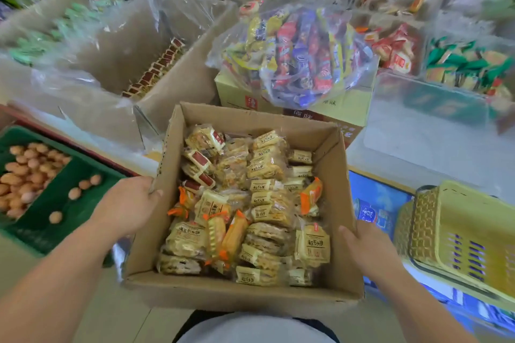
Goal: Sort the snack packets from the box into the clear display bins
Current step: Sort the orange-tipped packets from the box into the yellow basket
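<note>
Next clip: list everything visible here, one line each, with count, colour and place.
cardboard box: one, brown, centre
snack packets: many, mostly pale yellow, some orange, inside cardboard box
large carton: one, brown, plastic-lined, upper left
clear bag: one, red, blue and yellow packets, on pale carton
pale carton: one, behind cardboard box
display bins: several, clear, upper right
tray: one, green, left
eggs: many, brown, in tray
basket: one, yellow, right
left hand: grips box's left rim
right hand: holds box's right side

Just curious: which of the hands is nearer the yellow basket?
Right. The right hand holds the box by its right wall, just left of the yellow basket; the left hand holds its opposite wall.
</note>
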`<act>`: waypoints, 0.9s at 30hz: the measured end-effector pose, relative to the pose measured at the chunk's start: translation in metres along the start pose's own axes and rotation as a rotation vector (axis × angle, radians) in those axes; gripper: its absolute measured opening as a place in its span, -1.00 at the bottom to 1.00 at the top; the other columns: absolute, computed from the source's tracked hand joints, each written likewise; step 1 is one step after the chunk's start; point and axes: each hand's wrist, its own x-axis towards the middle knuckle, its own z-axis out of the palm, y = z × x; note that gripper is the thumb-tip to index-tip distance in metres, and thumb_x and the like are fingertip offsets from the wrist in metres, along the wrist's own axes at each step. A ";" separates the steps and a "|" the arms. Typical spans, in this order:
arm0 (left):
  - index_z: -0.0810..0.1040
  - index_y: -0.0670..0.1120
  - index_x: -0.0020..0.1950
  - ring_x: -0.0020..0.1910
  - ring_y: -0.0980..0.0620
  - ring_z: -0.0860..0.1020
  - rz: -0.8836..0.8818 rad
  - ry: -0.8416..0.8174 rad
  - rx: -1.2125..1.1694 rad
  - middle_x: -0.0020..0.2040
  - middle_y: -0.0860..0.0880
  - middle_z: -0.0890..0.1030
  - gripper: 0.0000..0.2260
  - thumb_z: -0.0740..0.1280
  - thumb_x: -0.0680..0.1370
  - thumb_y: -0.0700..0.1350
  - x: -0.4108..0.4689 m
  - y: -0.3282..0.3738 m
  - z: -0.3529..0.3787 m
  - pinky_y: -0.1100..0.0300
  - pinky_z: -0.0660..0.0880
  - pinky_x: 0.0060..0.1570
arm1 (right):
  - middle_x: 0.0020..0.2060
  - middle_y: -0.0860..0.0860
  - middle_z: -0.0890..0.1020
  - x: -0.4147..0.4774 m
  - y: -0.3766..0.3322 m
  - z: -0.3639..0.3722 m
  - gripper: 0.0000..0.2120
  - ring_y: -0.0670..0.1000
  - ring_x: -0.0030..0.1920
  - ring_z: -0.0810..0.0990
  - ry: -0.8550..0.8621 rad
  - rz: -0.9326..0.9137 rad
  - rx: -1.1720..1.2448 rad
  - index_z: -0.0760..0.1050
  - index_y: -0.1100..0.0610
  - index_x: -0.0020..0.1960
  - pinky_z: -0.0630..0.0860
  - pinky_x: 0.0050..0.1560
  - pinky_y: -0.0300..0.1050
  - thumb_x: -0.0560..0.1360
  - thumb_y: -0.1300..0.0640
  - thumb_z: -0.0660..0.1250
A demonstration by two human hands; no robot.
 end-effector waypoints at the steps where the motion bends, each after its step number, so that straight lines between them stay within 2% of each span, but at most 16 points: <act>1: 0.40 -0.13 -0.26 -0.31 -0.02 0.42 -0.003 0.007 0.020 -0.30 -0.08 0.48 -0.67 0.30 0.66 -0.04 0.013 0.003 -0.004 0.05 0.24 -0.35 | -0.31 -0.03 0.50 0.000 -0.002 0.001 -0.67 0.12 -0.17 0.50 -0.017 -0.010 0.007 0.38 0.07 -0.25 0.36 -0.19 -0.05 0.64 -0.05 0.22; 4: 0.41 -0.15 -0.22 -0.26 -0.10 0.45 0.014 -0.019 0.061 -0.24 -0.12 0.50 -0.69 0.29 0.68 -0.05 0.055 0.010 -0.008 0.04 0.34 -0.25 | -0.34 -0.04 0.44 -0.003 -0.011 0.006 -0.64 0.11 -0.20 0.45 -0.033 -0.013 0.016 0.32 0.07 -0.28 0.29 -0.19 -0.06 0.65 -0.05 0.20; 6: 0.53 -0.24 -0.02 -0.09 -0.20 0.53 0.000 -0.024 0.069 -0.04 -0.22 0.60 -0.74 0.27 0.69 -0.05 0.079 0.014 -0.007 0.01 0.43 -0.11 | -0.35 -0.04 0.43 -0.007 -0.020 0.011 -0.62 0.10 -0.22 0.43 -0.018 -0.007 0.009 0.31 0.07 -0.28 0.29 -0.20 -0.06 0.66 -0.06 0.19; 8: 0.54 -0.27 0.21 0.09 -0.28 0.57 -0.016 -0.024 0.078 0.15 -0.27 0.62 -0.70 0.26 0.69 -0.04 0.098 0.017 -0.004 -0.03 0.48 0.01 | -0.36 -0.04 0.41 -0.009 -0.028 0.015 -0.61 0.10 -0.23 0.42 0.010 -0.001 0.000 0.30 0.07 -0.29 0.29 -0.21 -0.06 0.65 -0.08 0.18; 11: 0.50 -0.26 0.32 0.18 -0.32 0.57 -0.016 -0.030 0.031 0.24 -0.31 0.60 -0.68 0.24 0.70 -0.05 0.121 0.020 -0.001 -0.05 0.50 0.08 | -0.38 -0.04 0.41 -0.010 -0.042 0.022 -0.59 0.07 -0.29 0.40 0.058 0.017 -0.001 0.30 0.07 -0.30 0.28 -0.23 -0.06 0.65 -0.09 0.18; 12: 0.50 -0.26 0.32 0.18 -0.32 0.56 -0.008 -0.030 -0.005 0.23 -0.32 0.61 -0.69 0.24 0.70 -0.06 0.129 0.019 -0.001 -0.06 0.50 0.09 | -0.38 -0.05 0.40 -0.011 -0.048 0.024 -0.59 0.04 -0.33 0.38 0.075 0.037 -0.013 0.29 0.07 -0.31 0.27 -0.23 -0.06 0.65 -0.10 0.18; 15: 0.50 -0.24 0.11 0.03 -0.30 0.56 0.073 -0.016 -0.044 0.09 -0.31 0.62 -0.82 0.26 0.68 -0.12 0.141 0.017 -0.004 -0.12 0.53 0.04 | -0.40 -0.07 0.39 -0.015 -0.059 0.033 -0.59 -0.10 -0.39 0.29 0.149 0.100 -0.001 0.30 0.07 -0.32 0.24 -0.24 -0.05 0.65 -0.08 0.19; 16: 0.49 -0.23 0.15 0.04 -0.31 0.56 0.132 0.035 -0.022 0.10 -0.30 0.60 -0.83 0.29 0.66 -0.14 0.141 0.014 -0.006 -0.14 0.54 0.03 | -0.41 -0.07 0.40 -0.015 -0.060 0.036 -0.58 -0.12 -0.39 0.30 0.172 0.134 0.025 0.32 0.09 -0.32 0.24 -0.25 -0.04 0.64 -0.07 0.21; 18: 0.51 -0.21 0.25 0.10 -0.31 0.54 0.321 0.261 -0.008 0.14 -0.26 0.56 -0.73 0.39 0.58 -0.15 0.130 0.011 -0.005 -0.18 0.53 0.05 | -0.40 -0.05 0.45 -0.016 -0.061 0.043 -0.59 -0.09 -0.38 0.36 0.221 0.197 0.060 0.35 0.11 -0.32 0.31 -0.26 -0.02 0.63 -0.07 0.24; 20: 0.51 -0.14 0.23 0.10 -0.23 0.51 0.508 0.393 -0.083 0.12 -0.18 0.54 -0.67 0.45 0.53 -0.05 0.108 0.016 -0.001 -0.15 0.53 0.04 | -0.30 -0.04 0.52 -0.018 -0.064 0.044 -0.71 0.05 -0.25 0.50 0.281 0.208 0.095 0.43 0.08 -0.22 0.47 -0.15 0.02 0.61 -0.06 0.28; 21: 0.50 -0.06 0.22 0.07 -0.15 0.50 0.558 0.311 -0.125 0.10 -0.09 0.53 -0.64 0.43 0.52 0.07 0.099 0.019 0.002 -0.07 0.52 -0.02 | -0.15 -0.03 0.56 -0.020 -0.069 0.045 -0.85 0.12 -0.08 0.55 0.318 0.194 0.114 0.51 0.03 -0.05 0.51 -0.02 0.05 0.59 -0.04 0.31; 22: 0.46 0.02 0.21 0.00 -0.06 0.51 0.549 0.161 -0.149 0.05 0.00 0.52 -0.59 0.39 0.50 0.23 0.093 0.023 0.008 0.01 0.50 -0.10 | 0.02 -0.01 0.55 -0.021 -0.072 0.047 -0.76 0.15 0.10 0.52 0.390 0.177 0.095 0.51 0.01 0.20 0.48 0.13 0.09 0.56 -0.02 0.36; 23: 0.43 0.08 0.23 -0.06 0.00 0.52 0.489 -0.037 -0.126 0.02 0.05 0.53 -0.49 0.30 0.47 0.40 0.092 0.026 0.015 0.07 0.47 -0.19 | 0.16 0.04 0.50 -0.021 -0.077 0.049 -0.54 0.16 0.21 0.44 0.474 0.119 0.040 0.43 0.01 0.39 0.43 0.22 0.14 0.53 0.01 0.41; 24: 0.41 0.08 0.31 -0.09 0.01 0.55 0.436 -0.213 -0.045 0.02 0.06 0.56 -0.34 0.20 0.43 0.52 0.094 0.029 0.022 0.09 0.47 -0.24 | 0.23 0.07 0.46 -0.021 -0.082 0.049 -0.42 0.16 0.24 0.38 0.556 0.041 -0.031 0.38 0.04 0.47 0.40 0.27 0.17 0.49 0.04 0.45; 25: 0.37 0.05 0.42 -0.06 -0.01 0.59 0.424 -0.335 0.044 0.08 0.02 0.60 -0.17 0.14 0.38 0.61 0.097 0.030 0.029 0.08 0.50 -0.24 | 0.26 0.09 0.45 -0.020 -0.088 0.049 -0.40 0.16 0.24 0.36 0.633 -0.051 -0.098 0.40 0.05 0.46 0.40 0.28 0.20 0.46 0.07 0.48; 27: 0.24 -0.03 0.56 0.05 -0.04 0.62 0.417 -0.428 0.112 0.21 -0.04 0.61 0.08 0.12 0.27 0.68 0.105 0.036 0.041 0.08 0.55 -0.17 | 0.27 0.04 0.45 -0.016 -0.107 0.045 -0.50 0.13 0.25 0.38 0.631 -0.205 -0.158 0.48 0.02 0.37 0.44 0.29 0.16 0.46 0.11 0.48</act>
